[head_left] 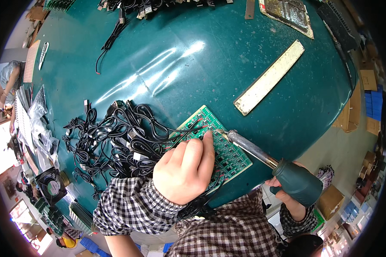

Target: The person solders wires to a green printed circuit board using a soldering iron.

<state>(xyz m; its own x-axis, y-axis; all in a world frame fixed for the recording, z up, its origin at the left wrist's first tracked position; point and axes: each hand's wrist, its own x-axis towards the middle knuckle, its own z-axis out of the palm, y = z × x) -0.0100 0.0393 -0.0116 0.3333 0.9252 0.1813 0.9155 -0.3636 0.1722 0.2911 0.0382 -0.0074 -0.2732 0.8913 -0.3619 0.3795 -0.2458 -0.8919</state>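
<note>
Circuit board, green, on the counter; left hand curled over it, fingers mostly closed, hold on any cable unclear. Soldering iron, right of board, gripped by right hand, tip over board. Black cables, heaped left of board.

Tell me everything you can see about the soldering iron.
The soldering iron has a bulky, dark green, plastic-looking handle, a straight silvery metal barrel with darkened patches, and a narrower tip. The right hand grips the handle. The iron slants toward the upper left, handle nearer the person, with its tip at the green circuit board, close to the left hand. Whether the tip actually touches the board is unclear.
</note>
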